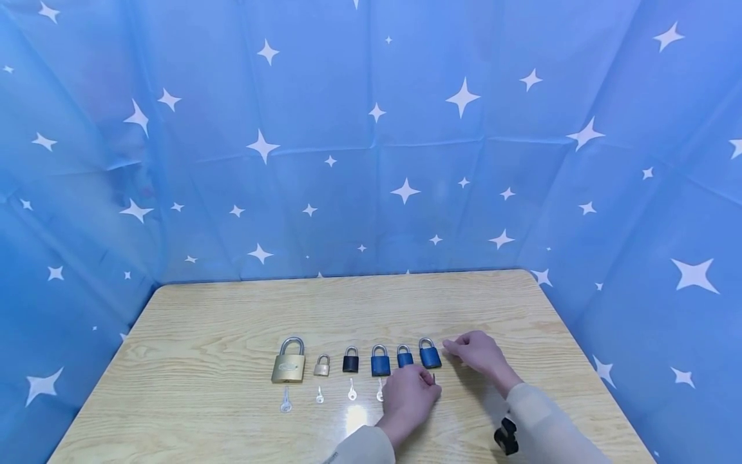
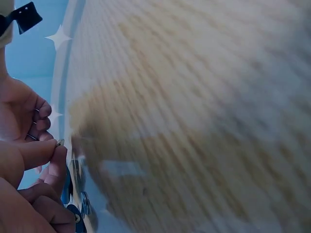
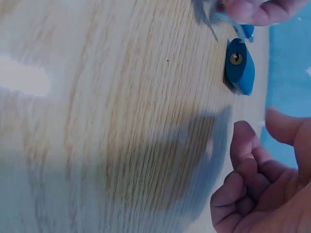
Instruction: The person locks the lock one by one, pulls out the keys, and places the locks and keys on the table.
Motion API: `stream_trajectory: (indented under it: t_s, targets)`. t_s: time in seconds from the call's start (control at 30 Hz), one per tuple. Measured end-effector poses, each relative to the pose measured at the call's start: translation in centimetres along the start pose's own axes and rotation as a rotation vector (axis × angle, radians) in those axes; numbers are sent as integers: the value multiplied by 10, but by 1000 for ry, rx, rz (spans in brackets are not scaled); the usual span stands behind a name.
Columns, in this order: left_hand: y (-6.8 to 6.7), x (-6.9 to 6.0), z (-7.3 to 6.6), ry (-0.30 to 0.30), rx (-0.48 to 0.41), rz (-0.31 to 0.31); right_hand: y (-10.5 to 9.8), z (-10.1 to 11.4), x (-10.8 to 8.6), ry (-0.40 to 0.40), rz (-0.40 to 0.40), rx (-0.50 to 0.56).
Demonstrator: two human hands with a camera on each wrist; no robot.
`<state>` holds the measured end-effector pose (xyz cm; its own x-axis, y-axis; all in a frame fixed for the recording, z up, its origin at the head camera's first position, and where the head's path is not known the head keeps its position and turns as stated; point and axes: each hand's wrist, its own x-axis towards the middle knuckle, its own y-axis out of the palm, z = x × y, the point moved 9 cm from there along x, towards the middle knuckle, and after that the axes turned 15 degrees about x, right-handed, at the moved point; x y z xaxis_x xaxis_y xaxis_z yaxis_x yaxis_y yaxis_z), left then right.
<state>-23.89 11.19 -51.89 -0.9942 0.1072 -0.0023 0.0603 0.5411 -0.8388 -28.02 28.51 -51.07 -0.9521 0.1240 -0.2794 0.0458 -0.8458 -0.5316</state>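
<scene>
My left hand (image 1: 410, 394) is in front of the middle and rightmost blue padlocks, pinching a small metal key (image 2: 60, 143) between thumb and index finger. The middle blue padlock (image 1: 404, 357) is partly hidden behind that hand. My right hand (image 1: 478, 351) hovers just right of the rightmost blue padlock (image 1: 430, 356), apart from it. In the right wrist view, the right hand's fingers (image 3: 243, 138) curl loosely with nothing between them and the thumb. That view also shows the keyhole on the bottom of the rightmost blue padlock.
Leftward along the row lie another blue padlock (image 1: 380, 364), a black padlock (image 1: 350, 363), a small brass padlock (image 1: 321, 368) and a large brass padlock (image 1: 288, 367). Several keys lie below them, including a larger key (image 1: 286, 401). A blue starry curtain (image 1: 371, 161) surrounds the wooden table (image 1: 203, 361).
</scene>
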Motion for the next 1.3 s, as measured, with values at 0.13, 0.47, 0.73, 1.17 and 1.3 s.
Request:
stream_trajectory:
  t_s: [0.13, 0.47, 0.73, 1.17, 1.3]
  targets:
    - [0, 2, -3, 15, 24, -6, -2, -2, 1, -4, -6, -4]
    - [2, 3, -2, -5, 78, 18, -2, -8, 1, 14, -10, -12]
    - [4, 3, -2, -3, 66, 30, -3, -10, 1, 22, -15, -12]
    - [-1, 3, -5, 13, 117, 29, -3, -10, 1, 16, -13, -11]
    - [-2, 2, -8, 32, 139, 24, -3, -11, 1, 15, -12, -12]
